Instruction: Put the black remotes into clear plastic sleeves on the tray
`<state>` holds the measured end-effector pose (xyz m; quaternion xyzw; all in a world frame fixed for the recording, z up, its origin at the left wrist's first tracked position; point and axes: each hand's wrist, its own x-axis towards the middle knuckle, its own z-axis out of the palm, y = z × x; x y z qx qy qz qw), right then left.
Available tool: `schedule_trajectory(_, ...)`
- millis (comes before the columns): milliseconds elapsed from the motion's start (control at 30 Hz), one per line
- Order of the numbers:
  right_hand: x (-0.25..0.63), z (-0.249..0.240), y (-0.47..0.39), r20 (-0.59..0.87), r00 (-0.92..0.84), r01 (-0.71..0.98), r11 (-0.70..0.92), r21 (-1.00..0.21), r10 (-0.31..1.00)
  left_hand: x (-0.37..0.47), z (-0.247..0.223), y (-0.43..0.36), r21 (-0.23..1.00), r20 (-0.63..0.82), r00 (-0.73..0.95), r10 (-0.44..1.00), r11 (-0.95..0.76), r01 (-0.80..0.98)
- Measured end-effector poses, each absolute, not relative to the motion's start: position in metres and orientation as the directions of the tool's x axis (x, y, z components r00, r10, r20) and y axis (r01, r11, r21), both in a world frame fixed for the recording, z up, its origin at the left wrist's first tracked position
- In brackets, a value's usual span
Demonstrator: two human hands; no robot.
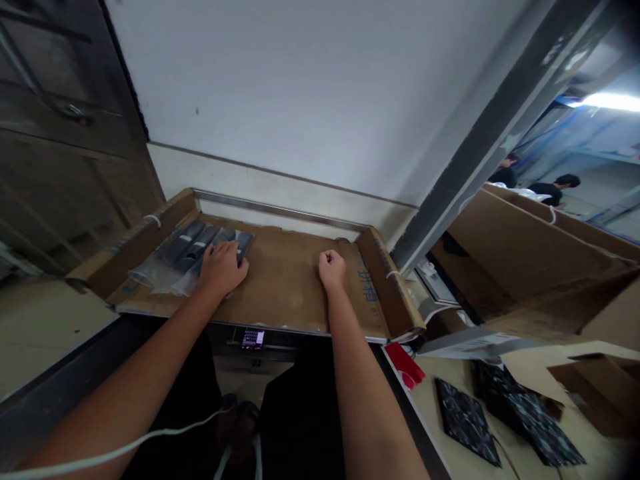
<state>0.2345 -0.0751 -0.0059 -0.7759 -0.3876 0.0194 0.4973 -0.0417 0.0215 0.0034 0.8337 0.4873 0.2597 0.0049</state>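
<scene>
My left hand point(223, 267) rests palm down on several clear plastic bags point(165, 263) with dark grey items inside. Its fingers lie over the bags near their right end, with the thumb apart. The bags lie side by side at the left of a cardboard-lined work surface point(285, 280). Farther right, my right hand point(333, 269) is closed in a fist on the bare cardboard, apart from the bags. Nothing shows in that fist.
Raised cardboard sides point(393, 287) edge the surface, with a pale wall point(280, 87) behind. A lit phone point(253, 338) sits below the front edge. At right are a large cardboard box point(560, 253), dark patterned packages point(467, 420) and a red item point(404, 365). People point(553, 190) are beyond.
</scene>
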Motion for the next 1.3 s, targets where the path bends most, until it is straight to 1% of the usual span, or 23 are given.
schedule_trajectory(767,0.233,-0.004,-0.076,0.366,0.694,0.593,-0.203,-0.779,0.620,-0.041,0.004,0.022,0.282,0.424,0.388,0.818,-0.526,0.802)
schedule_trajectory(1033,0.234,-0.006,-0.075,0.356,0.700,0.586,-0.213,-0.782,0.619,-0.042,0.003,0.021,0.240,0.433,0.385,0.815,-0.516,0.822)
schedule_trajectory(1100,0.234,-0.006,-0.076,0.356,0.699,0.584,-0.208,-0.785,0.621,-0.041,0.006,0.023,0.273,0.429,0.380,0.820,-0.519,0.810)
schedule_trajectory(1167,0.233,-0.007,-0.077,0.355,0.697,0.582,-0.202,-0.788,0.623,-0.041,0.011,0.023,0.353,0.451,0.372,0.811,-0.545,0.761)
schedule_trajectory(1300,0.232,-0.007,-0.080,0.357,0.698,0.578,-0.193,-0.793,0.621,-0.069,0.029,-0.006,0.502,0.565,0.324,0.759,-0.627,0.595)
